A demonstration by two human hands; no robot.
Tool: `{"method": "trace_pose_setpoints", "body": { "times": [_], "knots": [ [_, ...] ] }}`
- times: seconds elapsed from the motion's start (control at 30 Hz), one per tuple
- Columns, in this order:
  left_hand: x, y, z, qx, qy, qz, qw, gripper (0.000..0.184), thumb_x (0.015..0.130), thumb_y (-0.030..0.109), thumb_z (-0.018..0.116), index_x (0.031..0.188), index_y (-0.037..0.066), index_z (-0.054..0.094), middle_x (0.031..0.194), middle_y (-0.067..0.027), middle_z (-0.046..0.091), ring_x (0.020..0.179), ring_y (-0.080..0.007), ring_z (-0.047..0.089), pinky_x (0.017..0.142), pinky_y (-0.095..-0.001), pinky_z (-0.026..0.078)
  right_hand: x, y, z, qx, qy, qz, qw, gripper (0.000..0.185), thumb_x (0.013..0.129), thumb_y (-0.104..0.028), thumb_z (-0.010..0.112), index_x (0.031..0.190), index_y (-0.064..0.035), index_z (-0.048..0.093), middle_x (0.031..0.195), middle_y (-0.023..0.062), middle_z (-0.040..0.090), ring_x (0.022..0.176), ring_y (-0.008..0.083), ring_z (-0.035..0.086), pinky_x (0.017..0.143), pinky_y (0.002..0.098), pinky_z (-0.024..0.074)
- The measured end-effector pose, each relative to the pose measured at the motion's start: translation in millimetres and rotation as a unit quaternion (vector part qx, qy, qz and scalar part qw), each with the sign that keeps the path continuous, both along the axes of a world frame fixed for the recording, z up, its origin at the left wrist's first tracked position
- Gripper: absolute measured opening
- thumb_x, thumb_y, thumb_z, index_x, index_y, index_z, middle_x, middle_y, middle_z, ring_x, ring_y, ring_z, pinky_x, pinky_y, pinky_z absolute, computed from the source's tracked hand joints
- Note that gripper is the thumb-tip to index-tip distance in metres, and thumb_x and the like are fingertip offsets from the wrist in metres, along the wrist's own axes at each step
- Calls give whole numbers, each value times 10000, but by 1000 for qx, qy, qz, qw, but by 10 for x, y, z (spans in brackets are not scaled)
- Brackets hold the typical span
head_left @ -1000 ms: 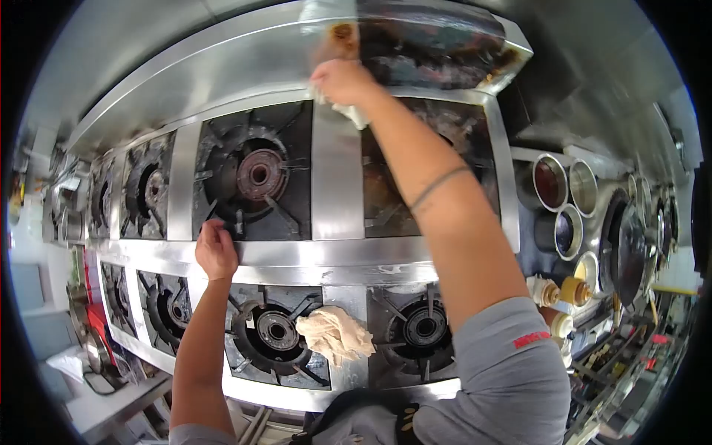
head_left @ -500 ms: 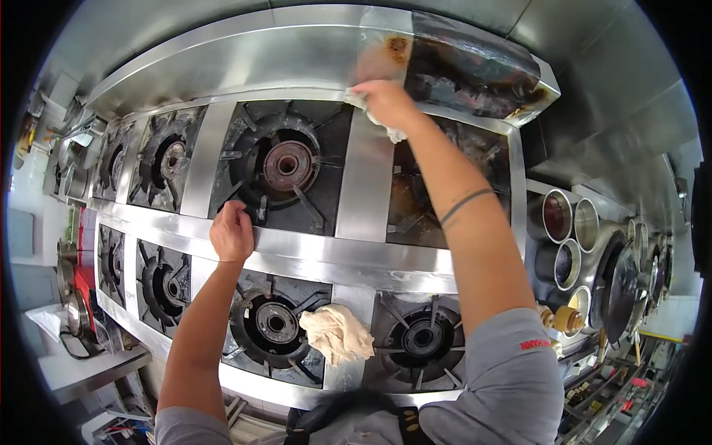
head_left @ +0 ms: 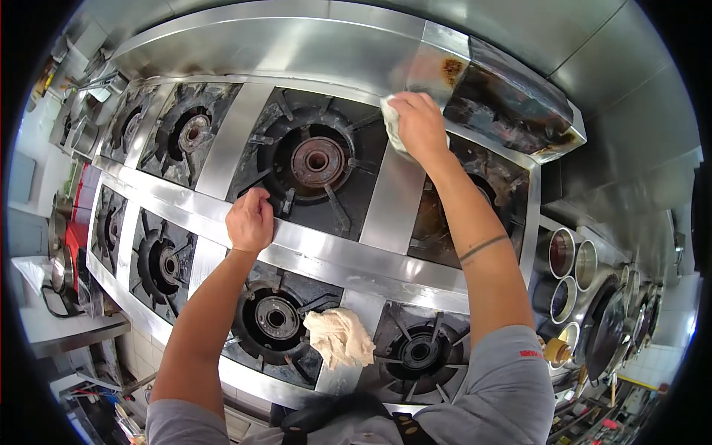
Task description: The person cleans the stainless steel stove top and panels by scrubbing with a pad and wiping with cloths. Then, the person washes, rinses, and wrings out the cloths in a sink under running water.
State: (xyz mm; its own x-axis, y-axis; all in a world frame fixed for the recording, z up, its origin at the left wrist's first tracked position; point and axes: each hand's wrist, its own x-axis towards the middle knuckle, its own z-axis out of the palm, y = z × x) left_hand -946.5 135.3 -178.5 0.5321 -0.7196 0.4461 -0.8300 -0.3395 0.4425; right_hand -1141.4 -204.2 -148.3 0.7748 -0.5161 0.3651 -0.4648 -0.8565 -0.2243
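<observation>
My right hand [head_left: 421,127] is closed on a white cloth [head_left: 391,127]. It presses the cloth at the back end of the steel strip [head_left: 398,189] between two rear burners, beside the backsplash. My left hand [head_left: 251,220] rests as a fist on the front ledge of the rear burner row, with no object visible in it. Just beyond that fist is a large burner [head_left: 317,159] with a rusty brown centre. A second, beige cloth [head_left: 340,337] lies crumpled on the front row, between two burners.
A scorched steel box [head_left: 512,93] juts out at the back right. Steel pots [head_left: 561,252] and a dark pan lid [head_left: 604,330] stand to the right of the stove. More cast-iron burners [head_left: 191,133] stretch to the left. A side counter [head_left: 74,330] is at the far left.
The view has turned and shifted, so the stove appears tilted. My right hand has moved slightly with the white cloth, which now looks more bunched under it. My left fist stays on the ledge.
</observation>
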Motion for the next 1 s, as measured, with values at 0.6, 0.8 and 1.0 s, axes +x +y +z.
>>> {"method": "trace_pose_setpoints", "body": {
  "times": [0.6,0.8,1.0],
  "knots": [
    [53,42,-86,-6,11,-2,1000,53,911,121,609,958,122,631,819,-101,687,780,-350,670,673,-474,521,-925,2436,-73,52,-30,7,998,560,877,-209,681,1407,-70,570,1515,198,490,1390,410,461,1169,523,349],
    [74,47,-141,2,-1,-5,1000,59,919,136,603,971,129,631,815,-103,688,781,-354,667,689,-481,520,-1362,2801,-58,242,-42,97,965,468,726,14,676,1172,-114,735,1373,125,629,1260,300,587,1022,401,508],
    [77,64,-171,0,-10,-14,1000,113,921,139,587,1022,130,636,861,-128,696,844,-388,673,720,-494,519,-944,2625,555,89,-162,-92,979,515,804,-77,670,1317,-125,658,1480,178,526,1329,340,515,1127,465,410]
  ]
}}
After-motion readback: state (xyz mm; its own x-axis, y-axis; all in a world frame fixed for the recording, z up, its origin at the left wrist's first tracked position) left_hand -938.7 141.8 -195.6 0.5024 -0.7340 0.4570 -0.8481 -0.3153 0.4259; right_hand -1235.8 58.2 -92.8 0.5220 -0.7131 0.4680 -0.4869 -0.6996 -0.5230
